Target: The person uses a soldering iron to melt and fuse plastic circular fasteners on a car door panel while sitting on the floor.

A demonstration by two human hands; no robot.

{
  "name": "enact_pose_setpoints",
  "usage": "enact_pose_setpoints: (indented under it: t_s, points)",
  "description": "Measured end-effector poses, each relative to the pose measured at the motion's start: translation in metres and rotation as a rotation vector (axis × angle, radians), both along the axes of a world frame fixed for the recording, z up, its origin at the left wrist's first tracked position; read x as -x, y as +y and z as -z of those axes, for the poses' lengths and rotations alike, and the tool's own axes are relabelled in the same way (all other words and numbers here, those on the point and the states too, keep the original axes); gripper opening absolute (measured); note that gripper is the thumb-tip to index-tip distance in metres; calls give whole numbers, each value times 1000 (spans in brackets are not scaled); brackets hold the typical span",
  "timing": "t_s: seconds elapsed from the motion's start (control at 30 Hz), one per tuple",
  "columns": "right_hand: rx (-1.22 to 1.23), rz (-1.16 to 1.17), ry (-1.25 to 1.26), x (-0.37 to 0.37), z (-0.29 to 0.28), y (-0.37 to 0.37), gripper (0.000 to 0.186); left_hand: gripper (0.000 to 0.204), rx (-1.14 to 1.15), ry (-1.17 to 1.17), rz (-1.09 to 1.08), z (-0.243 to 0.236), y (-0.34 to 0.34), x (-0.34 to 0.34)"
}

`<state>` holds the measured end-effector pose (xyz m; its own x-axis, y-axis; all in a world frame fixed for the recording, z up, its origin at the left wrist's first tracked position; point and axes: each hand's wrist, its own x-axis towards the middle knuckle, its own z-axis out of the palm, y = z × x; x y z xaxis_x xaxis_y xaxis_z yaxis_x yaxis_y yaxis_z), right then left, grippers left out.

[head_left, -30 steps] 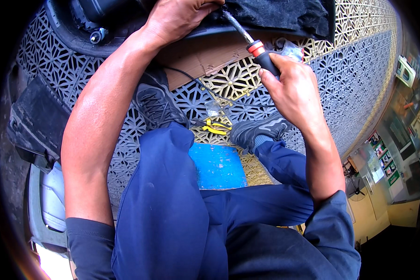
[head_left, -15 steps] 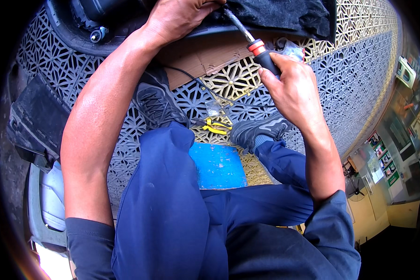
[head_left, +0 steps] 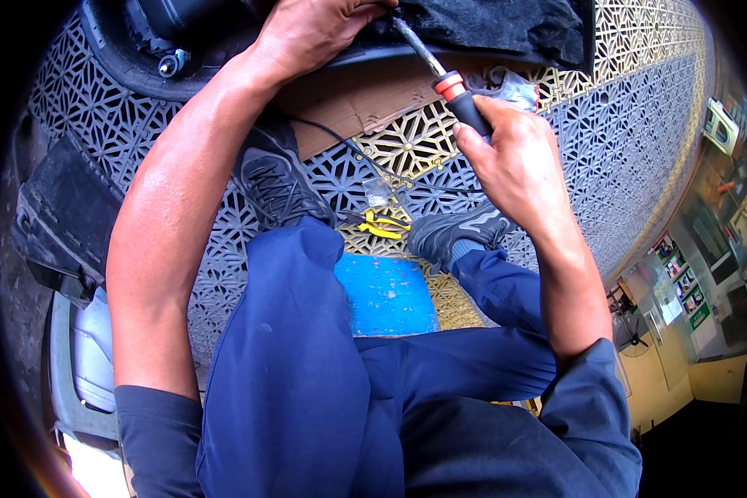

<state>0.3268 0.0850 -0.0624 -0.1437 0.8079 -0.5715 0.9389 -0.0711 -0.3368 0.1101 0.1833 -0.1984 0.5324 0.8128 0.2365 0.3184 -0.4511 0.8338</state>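
Note:
My right hand (head_left: 519, 153) is wrapped round the black and red handle of a soldering iron (head_left: 452, 89). The iron's metal shaft slants up and left to the black plastic car part (head_left: 340, 63) at the top of the view. Close by its tip is my left hand (head_left: 315, 33), with thumb and fingers drawn together over that part. The top edge cuts off some of these fingers, and whatever they pinch is too small to make out. Beside them, crumpled black sheeting (head_left: 498, 31) covers the right side of the part.
Yellow-handled pliers (head_left: 382, 224) lie between my shoes, beyond a blue board (head_left: 386, 295). A black cable (head_left: 340, 137) crosses the grid floor tiles (head_left: 622, 124) near cardboard (head_left: 332, 100). A clear plastic bag (head_left: 506, 87) lies behind my right hand; a black plastic piece (head_left: 70, 207) sits at left.
The soldering iron and my right hand have shifted slightly left and up. My left hand stays almost in place.

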Motion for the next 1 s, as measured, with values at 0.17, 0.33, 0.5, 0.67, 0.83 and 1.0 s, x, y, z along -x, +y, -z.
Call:
enact_pose_setpoints:
  t_s: [0.17,0.33,0.5,0.67,0.83,1.0]
  points:
    - [26,18,0,2,2,2,22,10,-16,5,3,1,0,0]
    - [-5,48,20,0,3,-1,23,10,-4,-1,1,1,0,0]
    - [14,86,4,-4,-3,-2,24,10,23,-2,3,2,0,0]
    - [-6,99,36,-2,-4,-4,24,10,45,13,-2,2,-2,0]
    - [9,100,27,2,-2,-3,24,9,31,-2,-1,2,-1,0]
    - [10,90,31,1,4,-3,25,10,8,19,-2,-3,-1,0]
